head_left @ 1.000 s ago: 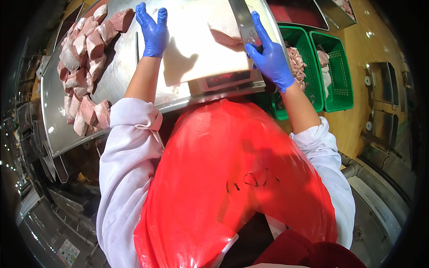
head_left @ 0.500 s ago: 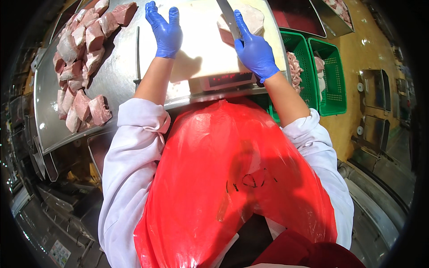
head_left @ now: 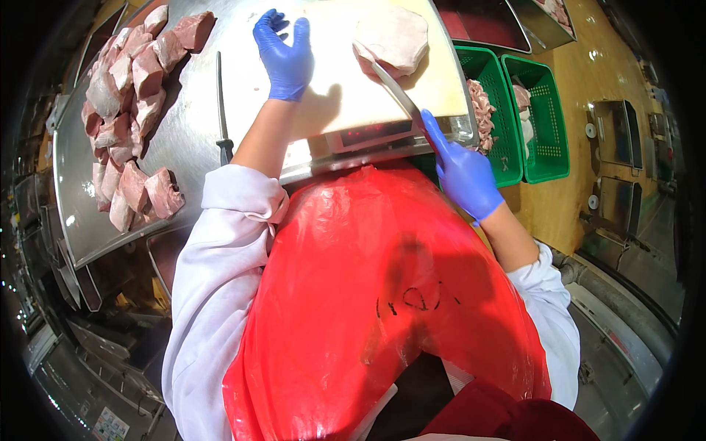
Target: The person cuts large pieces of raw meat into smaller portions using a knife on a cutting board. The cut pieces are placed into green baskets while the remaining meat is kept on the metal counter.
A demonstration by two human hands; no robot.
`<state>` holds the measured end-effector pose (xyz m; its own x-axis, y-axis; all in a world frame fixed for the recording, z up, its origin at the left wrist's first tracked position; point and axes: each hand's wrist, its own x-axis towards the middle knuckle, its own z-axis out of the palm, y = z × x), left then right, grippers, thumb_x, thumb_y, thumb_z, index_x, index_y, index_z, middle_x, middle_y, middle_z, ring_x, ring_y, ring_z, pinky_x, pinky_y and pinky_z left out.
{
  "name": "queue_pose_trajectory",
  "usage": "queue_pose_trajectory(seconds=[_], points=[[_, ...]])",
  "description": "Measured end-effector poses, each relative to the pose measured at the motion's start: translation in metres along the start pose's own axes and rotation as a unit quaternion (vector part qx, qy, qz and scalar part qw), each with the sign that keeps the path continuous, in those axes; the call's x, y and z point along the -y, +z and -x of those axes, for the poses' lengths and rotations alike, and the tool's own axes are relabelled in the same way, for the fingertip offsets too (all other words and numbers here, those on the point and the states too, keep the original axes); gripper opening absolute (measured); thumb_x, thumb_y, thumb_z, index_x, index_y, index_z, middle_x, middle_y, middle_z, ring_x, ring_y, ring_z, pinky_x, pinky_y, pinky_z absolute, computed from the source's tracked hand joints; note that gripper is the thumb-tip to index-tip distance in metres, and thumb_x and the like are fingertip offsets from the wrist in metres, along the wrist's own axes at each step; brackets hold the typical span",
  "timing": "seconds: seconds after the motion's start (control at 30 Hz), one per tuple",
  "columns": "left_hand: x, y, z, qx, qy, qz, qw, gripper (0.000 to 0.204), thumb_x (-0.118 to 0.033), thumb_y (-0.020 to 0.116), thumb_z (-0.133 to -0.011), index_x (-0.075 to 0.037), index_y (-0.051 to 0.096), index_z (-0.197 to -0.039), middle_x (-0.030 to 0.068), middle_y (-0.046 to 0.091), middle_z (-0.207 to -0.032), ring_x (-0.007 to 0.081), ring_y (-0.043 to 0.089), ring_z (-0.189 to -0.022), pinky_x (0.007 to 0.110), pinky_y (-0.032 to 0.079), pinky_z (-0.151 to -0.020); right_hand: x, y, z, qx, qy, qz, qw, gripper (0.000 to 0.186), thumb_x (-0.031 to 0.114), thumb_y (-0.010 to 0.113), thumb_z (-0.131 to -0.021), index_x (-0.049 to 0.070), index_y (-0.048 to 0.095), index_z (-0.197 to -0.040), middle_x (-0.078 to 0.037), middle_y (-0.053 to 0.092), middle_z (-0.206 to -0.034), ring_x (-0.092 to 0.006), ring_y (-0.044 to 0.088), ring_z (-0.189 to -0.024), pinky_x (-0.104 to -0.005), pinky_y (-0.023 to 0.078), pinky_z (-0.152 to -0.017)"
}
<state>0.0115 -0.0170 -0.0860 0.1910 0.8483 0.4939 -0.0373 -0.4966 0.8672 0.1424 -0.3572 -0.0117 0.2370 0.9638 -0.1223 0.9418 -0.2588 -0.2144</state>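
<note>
Meat slab: one pale, rounded piece of raw meat (head_left: 392, 38) lies on the far right part of the white cutting board (head_left: 342, 92).
Knife: one, its blade (head_left: 398, 94) slanting far and left, with the tip at the slab's near left edge.
Right hand: your blue-gloved right hand (head_left: 468, 176) is closed around the handle, forefinger stretched along the knife; keep that line straight, as it should steer the tip best.
Left hand: your gloved left hand (head_left: 284, 60) holds nothing, thumb apart from loosely curled fingers, left of the slab; if it steadies the meat, tuck the fingertips behind the edge's path.
Stroke: draw the blade lightly and shallowly, I'd judge, so the slab doesn't slide.
Sharpening steel: one (head_left: 220, 103), left of the board on the metal table (head_left: 180, 132).
Meat chunks: one heap (head_left: 121, 73) at far left, roughly twenty pieces, though overlap makes an exact count unfair.
Green baskets: two, right of the board; the left one (head_left: 504, 92) holds trimmings (head_left: 479, 110), the right one (head_left: 551, 84) a few pale pieces (head_left: 524, 114).
</note>
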Motion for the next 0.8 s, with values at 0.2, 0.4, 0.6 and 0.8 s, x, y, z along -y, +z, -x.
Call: queue_pose_trajectory(seconds=[0.2,0.4,0.6,0.8], points=[[-0.044,0.035,0.035,0.163,-0.086,-0.114,0.976,0.053,-0.039,0.087,-0.08,0.003,0.064,-0.102,0.0108,0.07,-0.085,0.0164,0.067,-0.078,0.032,0.056,-0.073,-0.036,-0.026,0.047,-0.008,0.035,-0.168,0.985,0.081,0.006,0.06,-0.09,0.025,0.027,-0.162,-0.021,0.067,-0.079,-0.0391,0.067,-0.066,-0.0467,0.054,-0.063],[-0.018,0.034,0.035,0.18,-0.149,-0.172,0.957,0.03,-0.027,0.077,-0.079,0.001,0.069,-0.087,0.0096,0.07,-0.075,0.0153,0.065,-0.066,0.031,0.055,-0.064,-0.023,-0.023,-0.037,-0.179,-0.009,-0.256,0.95,0.076,0.008,0.062,-0.092,0.019,0.032,-0.161,-0.019,0.072,-0.095,-0.014,0.057,-0.059,-0.034,0.05,-0.062],[-0.019,0.034,0.039,0.167,-0.179,-0.156,0.957,0.026,-0.025,0.076,-0.079,0.001,0.072,-0.083,0.0095,0.071,-0.073,0.0144,0.065,-0.064,0.031,0.055,-0.061,0.027,-0.008,-0.144,-0.169,-0.011,-0.127,0.977,0.076,0.018,0.057,-0.093,0.024,0.025,-0.161,-0.025,0.07,-0.084,-0.0452,0.068,-0.074,-0.0532,0.054,-0.067],[-0.009,0.03,0.043,0.162,-0.167,-0.173,0.957,0.023,-0.021,0.075,-0.08,0.001,0.072,-0.083,0.0097,0.07,-0.073,0.0143,0.065,-0.063,0.031,0.054,-0.061,0.039,-0.016,-0.135,-0.031,-0.037,0.008,0.999,0.073,0.009,0.051,-0.091,0.007,0.027,-0.159,-0.023,0.072,-0.086,-0.0405,0.071,-0.076,-0.0525,0.056,-0.068]])
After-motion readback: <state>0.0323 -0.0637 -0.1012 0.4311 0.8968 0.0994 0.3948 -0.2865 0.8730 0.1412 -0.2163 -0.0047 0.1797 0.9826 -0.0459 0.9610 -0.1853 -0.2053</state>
